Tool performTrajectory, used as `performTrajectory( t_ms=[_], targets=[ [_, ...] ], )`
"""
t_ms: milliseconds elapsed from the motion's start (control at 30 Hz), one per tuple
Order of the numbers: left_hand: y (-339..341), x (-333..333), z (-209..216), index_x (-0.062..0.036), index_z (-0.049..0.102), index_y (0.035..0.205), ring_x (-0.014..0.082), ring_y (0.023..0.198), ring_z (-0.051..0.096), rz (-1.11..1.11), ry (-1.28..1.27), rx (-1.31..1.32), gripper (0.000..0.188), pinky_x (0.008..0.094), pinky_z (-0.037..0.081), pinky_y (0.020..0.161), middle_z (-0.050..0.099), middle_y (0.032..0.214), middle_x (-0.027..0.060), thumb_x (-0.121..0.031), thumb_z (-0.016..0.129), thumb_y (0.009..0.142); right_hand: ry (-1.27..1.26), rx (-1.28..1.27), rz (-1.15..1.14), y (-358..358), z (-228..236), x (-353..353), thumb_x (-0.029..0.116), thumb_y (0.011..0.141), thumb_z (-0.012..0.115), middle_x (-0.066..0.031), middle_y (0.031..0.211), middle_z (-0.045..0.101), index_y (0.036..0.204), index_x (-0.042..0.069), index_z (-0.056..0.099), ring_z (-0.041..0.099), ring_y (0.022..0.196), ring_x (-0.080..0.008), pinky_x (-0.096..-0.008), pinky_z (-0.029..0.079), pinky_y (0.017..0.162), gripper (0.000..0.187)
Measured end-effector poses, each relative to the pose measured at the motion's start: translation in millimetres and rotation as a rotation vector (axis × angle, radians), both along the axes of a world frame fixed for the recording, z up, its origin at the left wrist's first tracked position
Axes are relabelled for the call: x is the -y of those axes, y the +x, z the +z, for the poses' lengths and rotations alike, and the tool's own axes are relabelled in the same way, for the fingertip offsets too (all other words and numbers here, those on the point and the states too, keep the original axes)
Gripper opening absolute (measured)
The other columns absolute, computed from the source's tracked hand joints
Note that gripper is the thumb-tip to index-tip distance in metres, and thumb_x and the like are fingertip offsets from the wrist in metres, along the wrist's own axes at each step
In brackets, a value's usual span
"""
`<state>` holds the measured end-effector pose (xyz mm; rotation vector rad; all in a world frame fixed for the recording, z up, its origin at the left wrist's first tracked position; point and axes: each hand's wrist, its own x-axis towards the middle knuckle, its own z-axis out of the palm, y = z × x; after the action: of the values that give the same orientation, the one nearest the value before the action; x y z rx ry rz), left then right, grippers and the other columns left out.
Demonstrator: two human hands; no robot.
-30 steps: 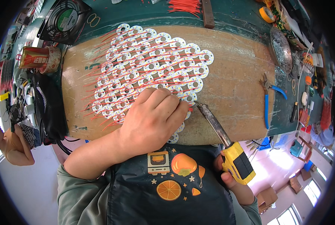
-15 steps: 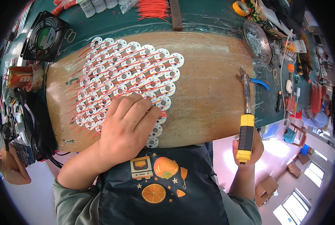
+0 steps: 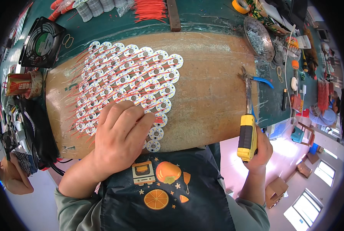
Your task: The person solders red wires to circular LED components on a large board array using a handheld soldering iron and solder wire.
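Rows of round white LED boards (image 3: 156, 71) with centre holes lie on the brown board (image 3: 214, 100), with thin red wires (image 3: 159, 120) strung across them. My left hand (image 3: 122, 129) rests over the lower rows, its fingers curled and pressed together; red wire ends stick out beside the index fingertip. It hides the boards beneath it. My right hand (image 3: 261, 148) grips a soldering iron (image 3: 248, 136) with a yellow and black handle at the board's right front edge. Its long metal shaft points away from me, its far end overlapping blue-handled pliers (image 3: 262, 81).
A metal bowl (image 3: 259, 38) of small bits stands at the back right, near a yellow tape roll (image 3: 241, 6). A black fan (image 3: 42, 43) and a red tin (image 3: 20, 84) are on the left. More red wires (image 3: 150, 9) and a dark bar (image 3: 174, 15) lie at the back.
The soldering iron has turned and shifted slightly left in my right hand, showing more of its handle's side. My left hand stays on the boards. The whole view has shifted a little.
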<state>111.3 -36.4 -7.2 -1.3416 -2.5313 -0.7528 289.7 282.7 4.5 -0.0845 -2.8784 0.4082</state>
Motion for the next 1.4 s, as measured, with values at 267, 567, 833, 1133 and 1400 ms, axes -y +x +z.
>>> performTrajectory(
  t_ms=[267,567,833,1133,1400],
  targets=[
    [2,11,1,-0.004,0.07,0.1,0.0217,0.086,0.061,-0.01,0.024,0.001,0.032,0.0348,0.047,0.075,0.06,0.09,0.0041,-0.01,0.069,0.069,-0.109,0.048,-0.071,13,-4,-4,0.027,0.082,0.077,-0.0202,0.1,0.069,0.125,-0.008,0.058,0.07,0.085,-0.0336,-0.0374,0.054,0.077,0.059],
    [10,9,-7,-0.0049,0.071,0.099,0.0209,0.082,0.062,-0.013,0.025,0.047,0.035,0.0346,0.046,0.073,0.061,0.088,0.0032,-0.003,0.074,0.064,-1.306,0.2,-0.051,29,-21,54,0.039,0.081,0.077,-0.0062,0.075,0.061,0.084,0.004,0.063,0.057,0.065,-0.0215,-0.0333,0.043,0.06,0.037],
    [12,10,-14,-0.0054,0.071,0.099,0.0202,0.083,0.061,-0.01,-0.026,0.064,0.033,0.0343,0.045,0.073,0.062,0.088,0.0026,-0.006,0.07,0.067,-0.987,0.508,0.213,28,-29,54,0.049,0.076,0.077,-0.0097,0.079,0.063,0.104,0.005,0.066,0.063,0.068,-0.0311,-0.038,0.049,0.061,0.053],
    [13,10,-15,-0.0061,0.071,0.099,0.0199,0.084,0.06,0.007,-0.05,0.089,0.033,0.0344,0.045,0.075,0.062,0.089,0.0021,-0.005,0.07,0.067,-0.984,0.487,0.126,40,-39,57,0.054,0.077,0.074,-0.0081,0.077,0.061,0.101,0.005,0.065,0.061,0.063,-0.0308,-0.0378,0.047,0.057,0.055],
    [14,9,-16,-0.0063,0.071,0.098,0.0196,0.083,0.06,0.007,-0.052,0.104,0.028,0.0338,0.044,0.074,0.062,0.089,0.0021,-0.007,0.068,0.07,-1.058,0.449,0.117,39,-40,60,0.051,0.079,0.074,-0.0065,0.073,0.059,0.09,0.007,0.061,0.059,0.061,-0.0276,-0.0355,0.046,0.055,0.048]
  ],
)
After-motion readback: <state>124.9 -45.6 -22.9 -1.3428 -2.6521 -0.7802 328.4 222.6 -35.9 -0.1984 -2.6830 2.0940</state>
